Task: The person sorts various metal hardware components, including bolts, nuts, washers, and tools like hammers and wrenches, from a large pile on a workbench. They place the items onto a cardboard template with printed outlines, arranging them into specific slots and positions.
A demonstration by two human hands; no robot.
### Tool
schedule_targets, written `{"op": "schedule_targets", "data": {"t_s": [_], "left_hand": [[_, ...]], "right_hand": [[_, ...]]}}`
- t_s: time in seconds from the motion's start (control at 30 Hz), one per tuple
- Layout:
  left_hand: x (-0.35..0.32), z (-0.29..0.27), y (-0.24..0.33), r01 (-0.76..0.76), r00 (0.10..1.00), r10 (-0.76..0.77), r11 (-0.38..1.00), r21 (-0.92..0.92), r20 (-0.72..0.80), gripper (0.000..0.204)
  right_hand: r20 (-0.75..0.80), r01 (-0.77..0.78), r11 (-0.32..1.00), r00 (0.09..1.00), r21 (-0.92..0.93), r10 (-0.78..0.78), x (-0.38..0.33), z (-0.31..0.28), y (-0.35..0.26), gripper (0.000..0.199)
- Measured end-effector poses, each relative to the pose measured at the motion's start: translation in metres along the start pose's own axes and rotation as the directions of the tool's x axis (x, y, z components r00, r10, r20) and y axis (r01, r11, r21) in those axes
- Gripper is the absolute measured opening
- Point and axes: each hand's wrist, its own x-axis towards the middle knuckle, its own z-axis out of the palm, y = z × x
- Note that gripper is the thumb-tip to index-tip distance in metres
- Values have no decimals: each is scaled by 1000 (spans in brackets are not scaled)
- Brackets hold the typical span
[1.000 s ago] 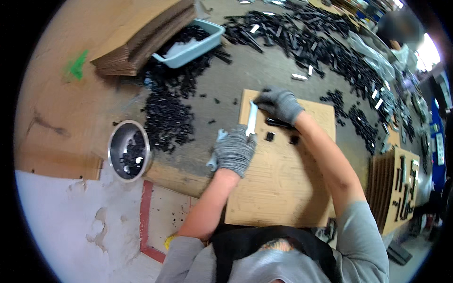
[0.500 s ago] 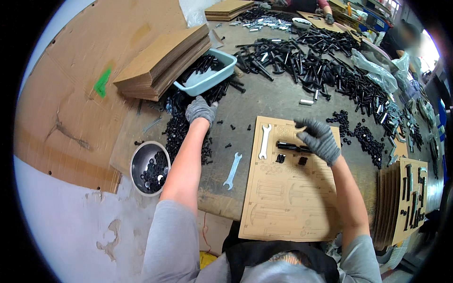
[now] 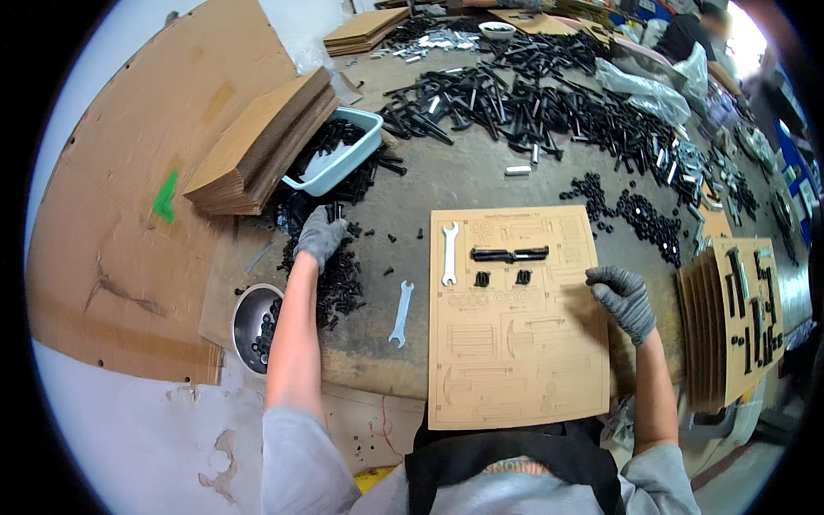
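Observation:
My left hand (image 3: 320,239), in a grey knit glove, is closed at the top of a heap of small black bolts (image 3: 343,287); a few dark bolts (image 3: 336,211) stick up at its fingertips. Over the right edge of a printed cardboard sheet (image 3: 566,378) hovers my gloved right hand (image 3: 624,302), fingers loosely bent and apart, nothing visible in them. On the sheet lie a silver open-end wrench (image 3: 450,254), long black bolts (image 3: 509,255) end to end, and two small clusters of short black parts (image 3: 482,279). A second wrench (image 3: 401,314) rests on the table left of the sheet.
A blue bin (image 3: 348,167) of black bolts stands beside stacked cardboard (image 3: 257,146). My left forearm partly covers a metal bowl (image 3: 243,319). Black hardware (image 3: 532,103) and nuts (image 3: 635,219) spread across the back and right. Filled cards (image 3: 745,318) stand at right; a person (image 3: 687,39) sits beyond.
My right hand has drawn back right from the black parts on the sheet, uncovering them. My left hand has closed at the bolt heap, with bolts showing at its fingertips. The view has shifted.

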Motion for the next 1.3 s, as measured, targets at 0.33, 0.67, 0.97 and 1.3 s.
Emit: {"op": "schedule_targets", "data": {"t_s": [0.33, 0.67, 0.97, 1.3], "left_hand": [[-201, 117, 175, -639, 620, 503, 769, 17, 602, 44], [-213, 110, 133, -474, 776, 470, 875, -103, 421, 39], [-207, 121, 149, -529, 744, 459, 849, 8, 486, 18], [-142, 132, 178, -179, 750, 358, 919, -351, 556, 25]], "right_hand": [[220, 223, 956, 959, -192, -179, -13, 53, -21, 26], [247, 308, 843, 945, -440, -216, -54, 52, -4, 26], [378, 366, 663, 916, -653, -134, -39, 56, -15, 15], [128, 202, 529, 976, -824, -174, -33, 4, 0, 16]]}}
